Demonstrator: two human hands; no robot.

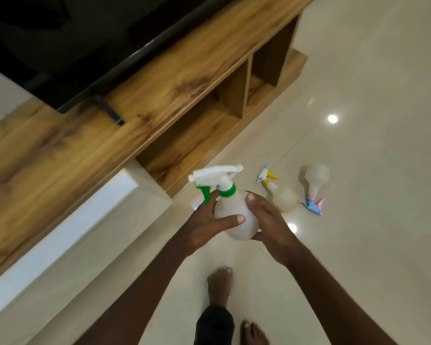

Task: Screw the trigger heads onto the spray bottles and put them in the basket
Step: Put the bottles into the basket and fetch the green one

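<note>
I hold a white spray bottle (230, 210) with a white and green trigger head (215, 179) on its neck, upright above the floor. My left hand (204, 225) wraps its left side, thumb across the front. My right hand (266, 222) cups its right side and base. On the floor to the right lies a second bottle (283, 196) with a yellow and white trigger head (265, 176). Further right lies a third bottle (315, 180) with a pink and blue trigger head (314, 205). No basket is in view.
A long wooden TV cabinet (110, 125) with open shelf compartments (234, 95) runs diagonally across the left and top, a dark screen (85, 41) above it. Glossy pale floor tiles (358, 120) stretch to the right. My bare feet (219, 285) stand just below the hands.
</note>
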